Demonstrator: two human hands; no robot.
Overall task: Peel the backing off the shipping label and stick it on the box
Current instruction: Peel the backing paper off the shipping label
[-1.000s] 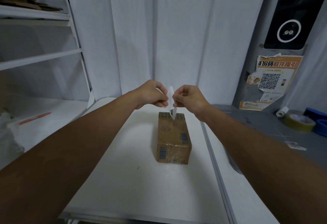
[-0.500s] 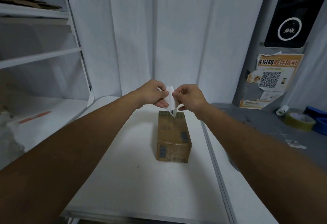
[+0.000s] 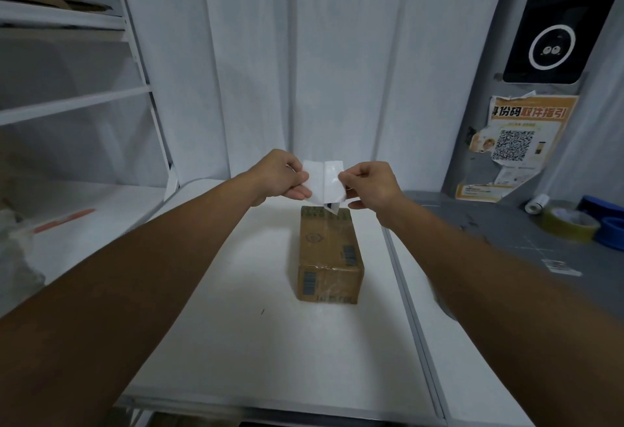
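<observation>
A broad white surface (image 3: 236,342) carries a brown rectangular cardboard box (image 3: 329,254) wrapped in clear tape, standing near its far end. Above the box's far edge, both hands hold a white paper shipping label (image 3: 325,183) in the air, clear of the box. The left hand (image 3: 280,175) pinches the sheet's left part and the right hand (image 3: 369,185) pinches its right part, the two layers spread apart in a V.
</observation>
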